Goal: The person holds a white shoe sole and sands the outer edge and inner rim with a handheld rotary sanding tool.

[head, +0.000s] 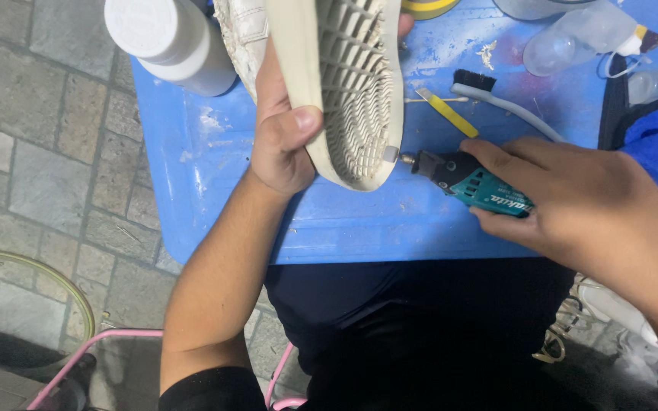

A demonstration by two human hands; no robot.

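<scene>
Shoe (329, 84) sits sole-up over the blue table (192, 167), my left hand (283, 144) clamping its stiff rim; my right hand (580, 205) grips the grinder (470, 183), its tip seemingly touching the heel edge.

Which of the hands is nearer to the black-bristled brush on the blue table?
Right. The right hand holds the rotary tool just below the brush; the left hand grips the shoe, farther left.

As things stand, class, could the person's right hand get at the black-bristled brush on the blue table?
Probably yes: the brush lies uncovered just beyond the right hand, but that hand grips the rotary tool.
</scene>
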